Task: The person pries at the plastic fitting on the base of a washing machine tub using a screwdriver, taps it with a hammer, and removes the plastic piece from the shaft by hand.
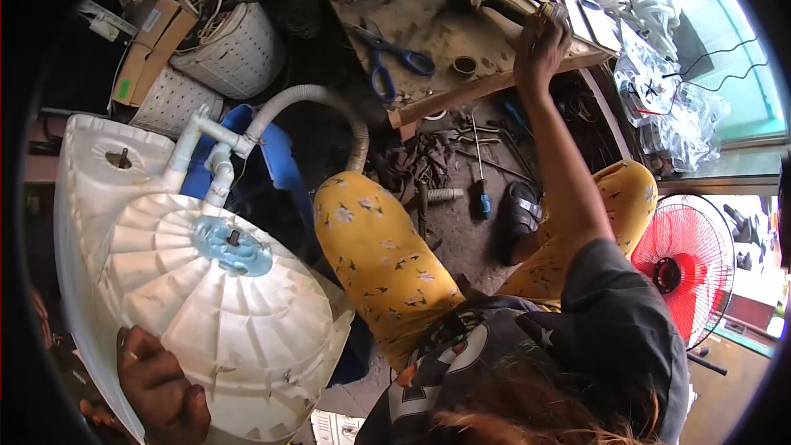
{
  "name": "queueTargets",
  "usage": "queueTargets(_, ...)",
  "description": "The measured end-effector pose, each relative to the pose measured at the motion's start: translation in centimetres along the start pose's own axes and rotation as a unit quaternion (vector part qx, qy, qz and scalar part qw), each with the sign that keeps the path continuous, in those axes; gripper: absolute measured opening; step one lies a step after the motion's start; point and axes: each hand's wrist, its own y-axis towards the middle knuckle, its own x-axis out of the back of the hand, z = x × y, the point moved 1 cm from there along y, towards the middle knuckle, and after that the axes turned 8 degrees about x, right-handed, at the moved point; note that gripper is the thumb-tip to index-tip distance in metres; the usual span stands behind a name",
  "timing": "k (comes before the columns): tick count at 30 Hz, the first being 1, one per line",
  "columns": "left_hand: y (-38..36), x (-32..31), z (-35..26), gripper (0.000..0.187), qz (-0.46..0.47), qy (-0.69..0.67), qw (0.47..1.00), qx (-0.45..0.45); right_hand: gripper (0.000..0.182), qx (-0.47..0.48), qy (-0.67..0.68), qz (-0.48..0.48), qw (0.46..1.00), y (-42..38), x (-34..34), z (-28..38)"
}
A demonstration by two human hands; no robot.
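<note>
The white tub (247,313) lies tilted at the left, its ribbed base up, pipes (202,148) and a grey hose (309,95) rising from it. The left hand (161,383) rests on its near edge, fingers bent and close together. Behind stand white baskets (235,53) and a blue bin (280,169). Scissors (386,62) lie on the worn wooden table (412,8); below, a screwdriver (484,173) lies on the dirty floor (461,247). The right hand (542,45) is closed at the table's edge, near a drill (486,0); what it pinches is unclear. A red fan (680,268) stands at the right. Dark borders cut off the room; the left wrist is hidden.
</note>
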Motion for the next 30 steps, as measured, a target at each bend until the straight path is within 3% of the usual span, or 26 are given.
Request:
queueTargets(1,0.1,-0.8,-1.2,0.028,-0.075,-0.073,0.988,0.116,0.043,-0.025,-0.015,0.004,1.0,-3.4,0.5,-0.7)
queueTargets(2,-0.5,-1.1,-0.7,0.027,-0.064,-0.058,0.994,0.063,0.044,-0.051,-0.031,0.009,0.998,-7.4,1.1,-1.5)
queueTargets(4,-2.2,-0.9,1.2,0.028,-0.047,-0.03,0.997,-0.045,0.044,-0.179,-0.05,0.147,0.971,-15.4,3.1,-4.0)
queueTargets(6,-4.4,-0.6,2.0,0.03,0.016,-0.013,0.998,-0.056,0.05,-0.272,-0.186,0.304,0.894,-22.8,6.9,-5.1)
queueTargets(7,-0.8,2.1,-2.8,0.025,0.186,-0.026,0.982,-0.017,0.053,-0.301,-0.238,0.339,0.859,-26.2,8.2,-5.0)
queueTargets(8,0.3,1.9,-4.4,0.023,0.158,-0.01,0.987,-0.023,0.057,-0.326,-0.291,0.372,0.819,-28.1,9.3,-4.8)
queueTargets(10,0.7,1.8,-4.3,0.021,0.18,-0.041,0.982,-0.039,0.059,-0.309,-0.253,0.336,0.853,-27.6,8.3,-3.2)
queueTargets(12,-0.3,1.2,-3.6,0.014,0.125,-0.028,0.991,-0.032,0.062,-0.319,-0.179,0.315,0.876,-26.2,6.7,-1.1)
queueTargets(14,-1.0,0.9,-2.9,0.014,0.079,-0.021,0.996,-0.029,0.06,-0.238,-0.113,0.252,0.931,-24.9,4.7,-0.3)
queueTargets(17,-0.9,0.3,-2.5,0.015,0.082,-0.02,0.996,-0.019,0.054,-0.207,-0.013,0.238,0.949,-23.6,5.0,1.0)
queueTargets(20,-0.9,-0.1,-2.5,0.017,0.085,-0.017,0.996,-0.014,0.051,-0.161,-0.034,0.328,0.93,-29.6,6.4,2.5)
queueTargets(22,-0.7,-0.1,-2.3,0.018,0.09,-0.016,0.996,-0.012,0.048,-0.096,0.062,0.499,0.859,-34.3,7.7,4.0)
queueTargets(24,-0.7,-0.1,-2.2,0.019,0.095,-0.017,0.995,-0.007,0.047,-0.037,0.087,0.667,0.739,-32.9,8.7,8.8)
queueTargets(26,-0.7,-0.2,-2.0,0.021,0.099,-0.02,0.995,-0.002,0.046,0.025,0.062,0.63,0.774,-35.0,8.5,11.5)
queueTargets(30,-0.7,-0.2,-1.6,0.024,0.106,-0.023,0.994,0.006,0.051,-0.136,-0.06,0.57,0.808,-37.0,6.1,15.6)
